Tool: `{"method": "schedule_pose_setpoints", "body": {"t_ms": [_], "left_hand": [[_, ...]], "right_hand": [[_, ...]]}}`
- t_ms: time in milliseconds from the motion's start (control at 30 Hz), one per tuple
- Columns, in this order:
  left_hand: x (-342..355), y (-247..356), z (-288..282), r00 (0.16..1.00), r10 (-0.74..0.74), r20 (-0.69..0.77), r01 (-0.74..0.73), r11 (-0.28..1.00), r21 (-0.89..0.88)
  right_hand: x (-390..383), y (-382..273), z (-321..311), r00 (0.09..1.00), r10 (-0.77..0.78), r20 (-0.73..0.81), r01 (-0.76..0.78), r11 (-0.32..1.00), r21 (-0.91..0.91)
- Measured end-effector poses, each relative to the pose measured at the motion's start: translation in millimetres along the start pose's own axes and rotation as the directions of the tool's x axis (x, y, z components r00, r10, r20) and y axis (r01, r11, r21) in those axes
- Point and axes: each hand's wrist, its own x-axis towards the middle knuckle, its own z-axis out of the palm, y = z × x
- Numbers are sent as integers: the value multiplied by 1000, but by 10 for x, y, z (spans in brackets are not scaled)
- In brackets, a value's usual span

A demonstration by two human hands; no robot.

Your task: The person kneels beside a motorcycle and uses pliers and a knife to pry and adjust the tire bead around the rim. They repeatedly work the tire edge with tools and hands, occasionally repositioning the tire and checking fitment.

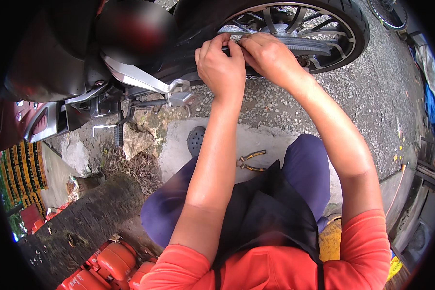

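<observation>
My left hand [221, 65] is raised to the motorcycle [188, 63], its fingers curled and thumb bent inward beside the rear wheel [345, 17]. Close against it, my right hand [268, 54] pinches with fingertips pressed together. A grey ribbed band, perhaps the drive chain [307, 45], runs along the wheel from beside my right hand. Both sets of fingertips meet at the near end of this band, but whatever they grip is hidden between them. Pliers [252, 161] with black and yellow handles lie on the concrete slab between my knees.
A silver footrest bracket [142, 77] juts out left of my left forearm. An L-shaped hex key [103, 127] lies near some rocks [135, 140]. Several red containers [116, 261] stand at lower left, beside a dark log [89, 215]. Gravel [362, 106] spreads right of the wheel.
</observation>
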Motion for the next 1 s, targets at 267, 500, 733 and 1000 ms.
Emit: {"method": "schedule_pose_setpoints", "body": {"t_ms": [267, 500, 733, 1000], "left_hand": [[-154, -50, 52, 1000, 18, 22, -15, 993, -115], [-381, -98, 242, 973, 168, -158, -191, 971, -146], [-637, -154, 313, 968, 246, -48, -246, 969, 9], [-1250, 16, 482, 950, -105, 294, 236, 857, -458]], "right_hand": [[40, 103, 107, 993, 58, -102, -51, 996, 69], [245, -53, -33, 995, 67, 72, -54, 984, -170], [458, -284, -61, 959, 150, 240, -66, 943, -327], [210, -660, 157, 971, 206, 122, -144, 910, -389]]}}
